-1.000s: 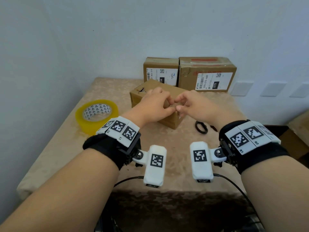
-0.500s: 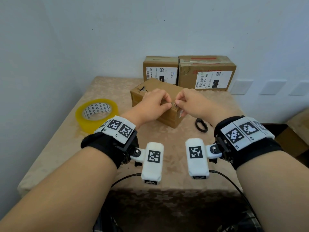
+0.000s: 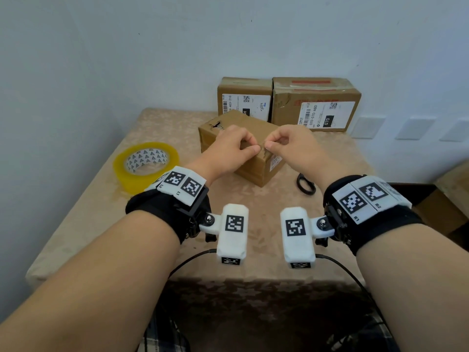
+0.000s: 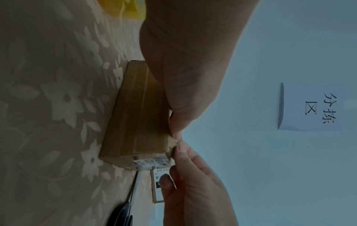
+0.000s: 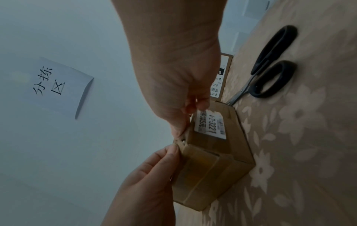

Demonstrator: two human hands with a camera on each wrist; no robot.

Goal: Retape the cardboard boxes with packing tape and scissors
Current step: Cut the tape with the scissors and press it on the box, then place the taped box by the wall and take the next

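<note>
Head view: box (image 3: 256, 163) under (both) hands (image 3: 234, 151)

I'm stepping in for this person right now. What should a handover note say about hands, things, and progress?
Left hand: pinching the torn top edge of the front box.
Right hand: pinching the same edge, at the near corner.
Tape roll: on the table, left of the box, untouched.
Scissors: lying right of the box.
Two more boxes stand against the wall.
Done: no fresh strip visible.
Left: tape and cut for the boxes.
</note>
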